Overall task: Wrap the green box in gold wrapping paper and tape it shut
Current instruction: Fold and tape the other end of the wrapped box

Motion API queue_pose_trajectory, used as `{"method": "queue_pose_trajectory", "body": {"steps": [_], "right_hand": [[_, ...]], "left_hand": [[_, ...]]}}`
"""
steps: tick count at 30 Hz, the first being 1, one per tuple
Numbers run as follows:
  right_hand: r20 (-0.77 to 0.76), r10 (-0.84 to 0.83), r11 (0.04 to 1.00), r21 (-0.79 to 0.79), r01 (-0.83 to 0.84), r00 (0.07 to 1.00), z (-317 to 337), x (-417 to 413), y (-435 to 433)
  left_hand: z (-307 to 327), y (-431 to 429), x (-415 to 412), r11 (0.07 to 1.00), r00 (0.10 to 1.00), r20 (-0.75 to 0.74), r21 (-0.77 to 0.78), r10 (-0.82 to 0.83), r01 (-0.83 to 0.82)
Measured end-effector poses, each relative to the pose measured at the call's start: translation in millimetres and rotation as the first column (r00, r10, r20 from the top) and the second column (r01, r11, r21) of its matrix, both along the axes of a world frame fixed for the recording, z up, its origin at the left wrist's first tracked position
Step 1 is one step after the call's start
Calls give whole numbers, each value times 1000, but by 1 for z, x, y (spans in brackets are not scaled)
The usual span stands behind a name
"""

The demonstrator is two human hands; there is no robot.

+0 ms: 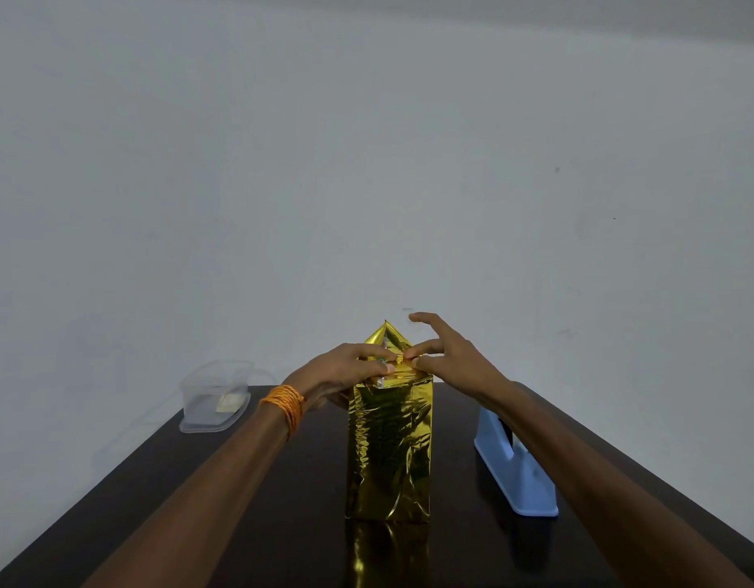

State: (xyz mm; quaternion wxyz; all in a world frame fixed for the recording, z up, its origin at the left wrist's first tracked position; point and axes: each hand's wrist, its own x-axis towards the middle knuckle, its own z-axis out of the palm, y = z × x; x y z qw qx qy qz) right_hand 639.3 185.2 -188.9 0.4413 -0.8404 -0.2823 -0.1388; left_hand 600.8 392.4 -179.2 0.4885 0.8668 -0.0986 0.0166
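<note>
A tall box wrapped in gold paper (389,447) stands upright in the middle of the dark table (282,502). Only a sliver of the green box shows at its top, under the fingers. A triangular gold flap (387,338) sticks up behind the top end. My left hand (345,369) lies over the left of the top, fingers pressing the folded paper down. From the right, my right hand (443,358) touches the fold with thumb and a fingertip while its other fingers are spread and lifted.
A light blue tape dispenser (515,464) stands to the right of the box, under my right forearm. A clear plastic container (216,396) sits at the table's far left corner. A plain wall lies behind the table.
</note>
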Motion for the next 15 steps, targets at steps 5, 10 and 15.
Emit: {"method": "queue_pose_trajectory", "body": {"steps": [5,10,15], "right_hand": [[21,-3,1000,-2,3,1000,-1,0,2],[143,-77,981,186,50,987,0,-12,6],[34,-6,954,301,-5,999,15,-17,3]], "left_hand": [[-1,2,3,999,999,36,4,33,-33],[-4,4,5,1000,999,35,-8,29,-29],[-4,4,6,999,999,34,-32,11,-10]]}}
